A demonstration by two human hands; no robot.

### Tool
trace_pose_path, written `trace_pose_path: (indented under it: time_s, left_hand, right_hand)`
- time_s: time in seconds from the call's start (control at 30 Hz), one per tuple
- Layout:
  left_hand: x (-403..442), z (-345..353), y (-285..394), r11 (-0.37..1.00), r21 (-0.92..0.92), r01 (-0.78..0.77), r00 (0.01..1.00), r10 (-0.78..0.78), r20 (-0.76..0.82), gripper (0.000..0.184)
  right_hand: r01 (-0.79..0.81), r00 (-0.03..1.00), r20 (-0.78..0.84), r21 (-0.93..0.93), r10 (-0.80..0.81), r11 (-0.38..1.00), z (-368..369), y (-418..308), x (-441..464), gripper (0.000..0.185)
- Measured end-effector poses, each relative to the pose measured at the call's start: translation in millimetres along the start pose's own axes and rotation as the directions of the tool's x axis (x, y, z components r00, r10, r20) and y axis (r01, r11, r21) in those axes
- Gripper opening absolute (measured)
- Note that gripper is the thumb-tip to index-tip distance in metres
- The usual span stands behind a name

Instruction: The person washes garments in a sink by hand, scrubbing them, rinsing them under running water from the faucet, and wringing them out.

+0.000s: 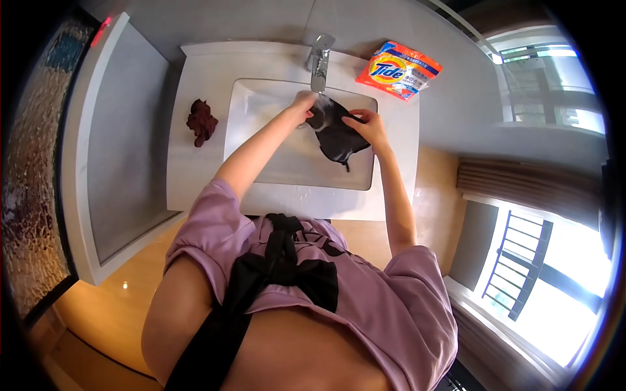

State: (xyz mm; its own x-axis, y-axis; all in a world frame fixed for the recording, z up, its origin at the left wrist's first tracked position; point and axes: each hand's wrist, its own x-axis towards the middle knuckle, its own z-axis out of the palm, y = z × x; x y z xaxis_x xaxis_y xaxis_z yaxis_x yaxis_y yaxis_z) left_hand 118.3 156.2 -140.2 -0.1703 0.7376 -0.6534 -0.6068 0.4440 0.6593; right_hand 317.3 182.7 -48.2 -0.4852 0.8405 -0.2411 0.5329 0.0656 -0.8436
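A black cloth (340, 133) is stretched between my two hands over the white sink basin (280, 163), with its lower edge hanging down. My left hand (302, 107) is closed on the cloth's upper left part, just below the faucet (319, 62). On the cloth's right edge, my right hand (370, 127) pinches the fabric between thumb and fingers. Water runs from the faucet onto the cloth near my left hand.
An orange Tide packet (399, 70) lies on the counter at the back right. A crumpled dark red cloth (202, 122) rests on the counter left of the basin. Water drops dot the front rim. A window (554, 274) is at the right.
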Motion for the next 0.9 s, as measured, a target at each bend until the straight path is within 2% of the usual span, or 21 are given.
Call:
trace_pose_path:
  time_s: [0.07,0.1,0.13,0.17,0.2,0.23,0.27,0.33,0.37,0.43,0.6,0.67,0.73,0.8,0.83,0.9]
  left_hand:
    - [1,2,0,0.983,0.143,-0.113,0.992,0.119,-0.030,0.018]
    - [-4,1,3,0.968,0.183,-0.169,0.984,0.177,-0.025,0.019]
    - [-9,-1,9,0.968,0.184,-0.172,0.984,0.179,-0.023,0.019]
    - [-9,-6,12,0.951,0.233,-0.201,0.975,0.217,-0.047,0.020]
    - [-15,-9,18,0.932,0.282,-0.227,0.964,0.256,-0.070,0.020]
    - [-21,-15,24,0.952,0.221,-0.209,0.974,0.224,-0.044,0.022]
    - [-33,-21,33,0.946,0.274,-0.175,0.979,0.196,-0.054,0.023]
    - [-38,-39,36,0.924,0.298,-0.240,0.965,0.260,-0.031,0.024]
    - [-40,-48,36,0.926,0.294,-0.236,0.966,0.258,-0.036,0.024]
    - [-45,-67,40,0.901,0.351,-0.254,0.960,0.279,-0.023,0.024]
    - [-74,-107,54,0.877,0.396,-0.273,0.946,0.320,-0.055,0.028]
    - [-79,-118,56,0.893,0.368,-0.258,0.923,0.340,-0.179,0.030]
    - [-105,-113,67,0.904,0.348,-0.250,0.920,0.334,-0.206,0.029]
    - [-111,-115,68,0.897,0.417,-0.147,0.918,0.280,-0.280,0.027]
    - [-110,-118,67,0.897,0.418,-0.144,0.918,0.279,-0.282,0.027]
    - [-107,-124,63,0.943,0.309,-0.125,0.945,0.207,-0.251,0.030]
  right_hand:
    - [-0.040,0.999,-0.036,-0.384,0.028,0.923,3,15,1,0.053]
    - [0.056,0.988,-0.085,-0.588,-0.130,0.807,5,24,0,0.066]
    - [0.056,0.987,-0.087,-0.587,-0.132,0.807,2,31,4,0.066]
    - [-0.095,0.995,-0.036,-0.526,0.090,0.845,-1,33,8,0.064]
    - [-0.252,0.952,0.033,-0.473,0.303,0.844,-5,37,14,0.063]
    - [-0.283,0.950,0.053,-0.263,0.306,0.922,-4,61,25,0.055]
    - [-0.314,0.941,0.113,-0.064,0.319,0.947,-5,58,26,0.048]
    - [-0.359,0.926,0.180,0.156,0.331,0.920,-4,44,28,0.040]
    - [-0.358,0.927,0.182,0.160,0.329,0.920,0,38,29,0.040]
    - [-0.279,0.943,0.280,0.362,0.182,0.889,13,25,31,0.033]
    - [-0.208,0.954,0.288,0.438,0.083,0.874,54,25,58,0.025]
    - [-0.074,0.982,0.188,0.441,-0.012,0.894,71,26,68,0.023]
    - [-0.096,0.985,0.174,0.450,0.018,0.888,80,18,73,0.019]
    - [-0.075,0.987,0.159,0.402,0.011,0.913,86,19,80,0.017]
    - [-0.077,0.987,0.161,0.403,0.012,0.912,88,21,82,0.017]
    - [-0.066,0.985,0.170,0.365,0.003,0.929,90,18,80,0.019]
